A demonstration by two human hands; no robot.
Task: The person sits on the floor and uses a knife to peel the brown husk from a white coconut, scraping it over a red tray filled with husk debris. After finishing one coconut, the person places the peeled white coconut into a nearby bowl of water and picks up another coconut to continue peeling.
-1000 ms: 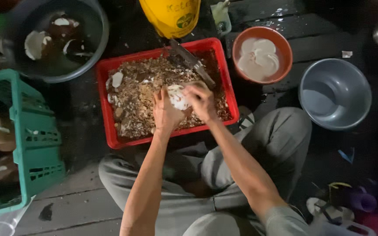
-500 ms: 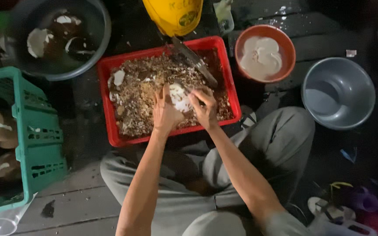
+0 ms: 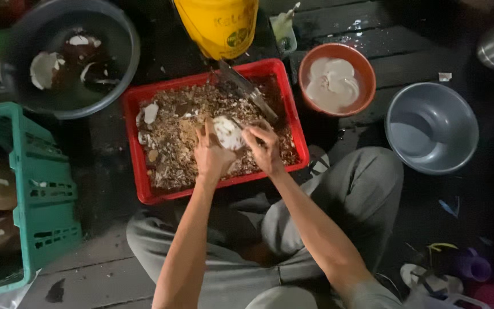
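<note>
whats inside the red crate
The red crate holds brown shell scraps, some white pieces and a large knife. The left hand and right hand hold a white coconut piece over it. The crate's bottom is covered.

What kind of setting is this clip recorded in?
Probably an informal coconut-processing spot on a wooden plank floor: a person sits over a red tray of shell scraps, with an orange bowl of white coconut pieces and a green crate nearby.

Both hands (image 3: 238,151) grip white coconut piece (image 3: 227,131) over red tray (image 3: 144,189)
</note>
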